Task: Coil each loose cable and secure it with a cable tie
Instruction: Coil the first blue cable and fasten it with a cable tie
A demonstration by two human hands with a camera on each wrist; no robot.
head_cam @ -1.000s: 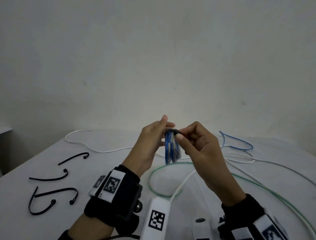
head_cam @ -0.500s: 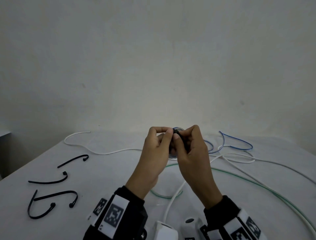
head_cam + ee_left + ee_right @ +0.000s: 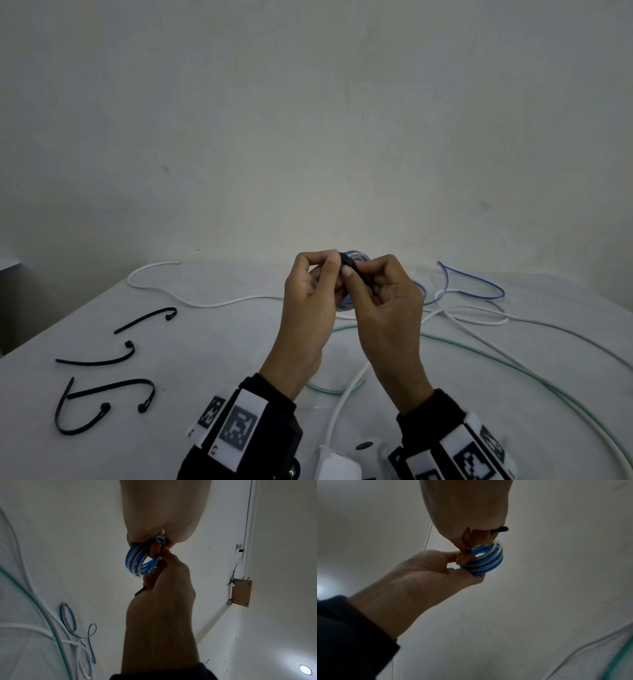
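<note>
A small blue-and-clear cable coil (image 3: 357, 255) is held up over the table between both hands and is mostly hidden by fingers in the head view. My left hand (image 3: 329, 270) grips the coil (image 3: 485, 561), with the thumb under it and fingers through the loop. My right hand (image 3: 352, 274) pinches a black cable tie (image 3: 347, 262) that is wrapped over the coil's top. The tie's tail (image 3: 139, 592) sticks out below the right hand's fingers, and a tie end (image 3: 502, 529) shows beside that hand. The coil (image 3: 137, 559) has several turns.
Several spare black cable ties (image 3: 144, 320) (image 3: 99, 359) (image 3: 102, 401) lie on the white table's left side. A loose white cable (image 3: 205, 303), a green cable (image 3: 479, 356) and a blue cable (image 3: 479, 284) trail across the middle and right. A white device (image 3: 337, 466) sits at the near edge.
Both hands have closed in on each other around the coil. It hung edge-on in plain sight a second ago and is now mostly covered by the fingers.
</note>
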